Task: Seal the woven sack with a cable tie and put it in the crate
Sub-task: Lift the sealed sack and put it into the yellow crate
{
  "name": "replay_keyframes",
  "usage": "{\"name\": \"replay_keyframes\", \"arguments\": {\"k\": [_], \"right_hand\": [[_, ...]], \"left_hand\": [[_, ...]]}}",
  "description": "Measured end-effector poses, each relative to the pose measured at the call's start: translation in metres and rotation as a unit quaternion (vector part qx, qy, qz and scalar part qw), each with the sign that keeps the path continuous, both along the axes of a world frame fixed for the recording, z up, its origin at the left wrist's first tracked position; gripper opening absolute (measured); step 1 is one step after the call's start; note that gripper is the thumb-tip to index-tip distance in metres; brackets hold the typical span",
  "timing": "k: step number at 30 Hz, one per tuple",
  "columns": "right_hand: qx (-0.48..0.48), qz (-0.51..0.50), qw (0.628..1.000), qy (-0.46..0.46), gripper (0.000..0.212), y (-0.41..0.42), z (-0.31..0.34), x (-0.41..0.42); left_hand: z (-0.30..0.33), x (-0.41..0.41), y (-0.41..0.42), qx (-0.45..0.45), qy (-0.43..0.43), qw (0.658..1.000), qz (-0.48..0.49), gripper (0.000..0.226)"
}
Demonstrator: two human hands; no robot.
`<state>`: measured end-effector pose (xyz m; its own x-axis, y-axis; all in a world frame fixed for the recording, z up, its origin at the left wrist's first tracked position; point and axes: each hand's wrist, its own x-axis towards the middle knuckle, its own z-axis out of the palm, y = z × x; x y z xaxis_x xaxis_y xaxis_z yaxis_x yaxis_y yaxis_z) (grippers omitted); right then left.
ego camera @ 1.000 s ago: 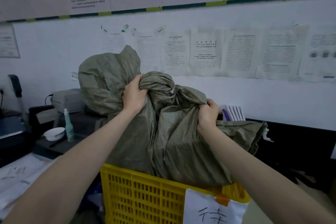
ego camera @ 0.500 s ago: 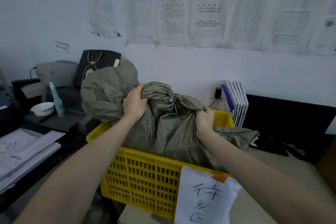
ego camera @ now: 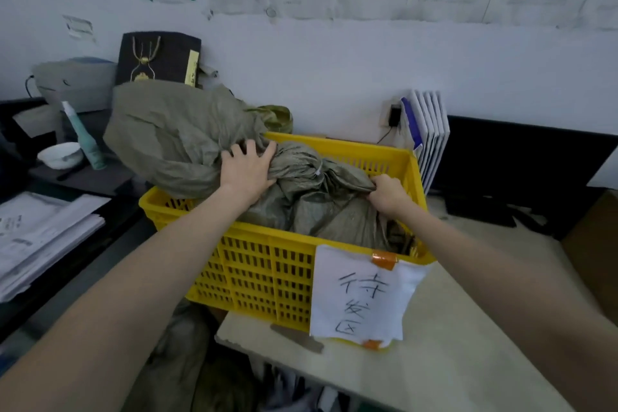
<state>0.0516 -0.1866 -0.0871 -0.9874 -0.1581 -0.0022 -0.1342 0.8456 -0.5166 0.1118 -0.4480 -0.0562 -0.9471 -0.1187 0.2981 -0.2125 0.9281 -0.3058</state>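
A grey-green woven sack (ego camera: 174, 140) lies in the yellow plastic crate (ego camera: 267, 264), its loose top part bulging over the crate's back left corner. A white cable tie (ego camera: 317, 171) cinches its neck near the middle. My left hand (ego camera: 249, 169) lies on the gathered neck just left of the tie, its fingers spread around the cloth. My right hand (ego camera: 389, 192) is closed on a fold of the sack at the right, inside the crate.
The crate stands on a pale table (ego camera: 468, 328) and carries a handwritten paper label (ego camera: 363, 294) on its front. White folders (ego camera: 426, 137) stand behind it at the right. To the left are paper stacks (ego camera: 40, 237), a white bowl (ego camera: 60, 154), a green bottle (ego camera: 85, 137) and a dark gift bag (ego camera: 159, 58).
Both hands have lowered the sack from above the crate down into it. The view has tilted downward with them. My left hand's fingers have spread over the neck.
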Motion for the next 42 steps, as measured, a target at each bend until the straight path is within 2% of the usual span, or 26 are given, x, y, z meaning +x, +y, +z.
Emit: {"name": "replay_keyframes", "arguments": {"k": [3, 5, 11, 13, 17, 21, 23, 25, 28, 30, 32, 35, 38, 41, 42], "right_hand": [[0.172, 0.033, 0.984, 0.041, 0.020, 0.010, -0.002, 0.011], [0.231, 0.036, 0.969, 0.078, 0.019, 0.015, -0.004, 0.015], [0.265, 0.054, 0.956, 0.117, 0.019, 0.033, -0.007, 0.031], [0.253, 0.053, 0.959, 0.114, 0.019, 0.034, -0.005, 0.033], [0.214, 0.049, 0.971, 0.098, 0.013, 0.033, 0.001, 0.038], [0.162, 0.053, 0.982, 0.082, 0.009, 0.034, 0.008, 0.046], [0.096, 0.050, 0.992, 0.065, 0.012, 0.035, 0.011, 0.046], [0.028, 0.041, 0.997, 0.056, 0.017, 0.036, 0.017, 0.048], [-0.052, 0.027, 0.994, 0.095, 0.031, 0.038, 0.028, 0.051], [-0.129, 0.010, 0.985, 0.116, 0.032, 0.038, 0.038, 0.056], [-0.231, -0.006, 0.969, 0.091, 0.030, 0.035, 0.048, 0.061], [-0.392, 0.005, 0.920, -0.010, 0.041, 0.029, 0.062, 0.071], [-0.432, 0.050, 0.890, -0.135, 0.059, 0.023, 0.065, 0.077], [-0.480, 0.098, 0.845, -0.213, 0.068, 0.015, 0.058, 0.079], [-0.508, 0.108, 0.824, -0.226, 0.069, 0.012, 0.056, 0.078]], "left_hand": [[0.010, -0.002, 0.006, -0.066, -0.062, 0.994, 0.056, 0.086], [0.018, -0.002, 0.011, -0.085, -0.105, 0.987, 0.088, 0.094], [0.046, 0.014, 0.011, -0.184, -0.231, 0.954, 0.050, 0.109], [0.051, 0.019, 0.006, -0.182, -0.255, 0.948, 0.043, 0.109], [0.050, 0.028, -0.003, -0.017, -0.251, 0.968, 0.016, 0.107], [0.039, 0.025, -0.004, 0.064, -0.183, 0.981, -0.026, 0.091], [0.040, 0.018, -0.002, 0.142, -0.170, 0.975, -0.027, 0.080], [0.049, 0.011, 0.004, 0.254, -0.161, 0.953, -0.046, 0.073], [0.061, 0.000, 0.015, 0.419, -0.103, 0.899, -0.077, 0.051], [0.066, -0.010, 0.025, 0.534, -0.038, 0.840, -0.087, 0.035], [0.067, -0.019, 0.039, 0.658, 0.026, 0.749, -0.076, 0.029], [0.068, -0.036, 0.061, 0.818, 0.096, 0.566, -0.041, 0.016], [0.065, -0.062, 0.072, 0.901, 0.106, 0.420, 0.008, 0.031], [0.059, -0.085, 0.085, 0.935, 0.114, 0.335, 0.028, 0.032], [0.066, -0.070, 0.096, 0.937, 0.119, 0.326, 0.028, 0.035]]}}
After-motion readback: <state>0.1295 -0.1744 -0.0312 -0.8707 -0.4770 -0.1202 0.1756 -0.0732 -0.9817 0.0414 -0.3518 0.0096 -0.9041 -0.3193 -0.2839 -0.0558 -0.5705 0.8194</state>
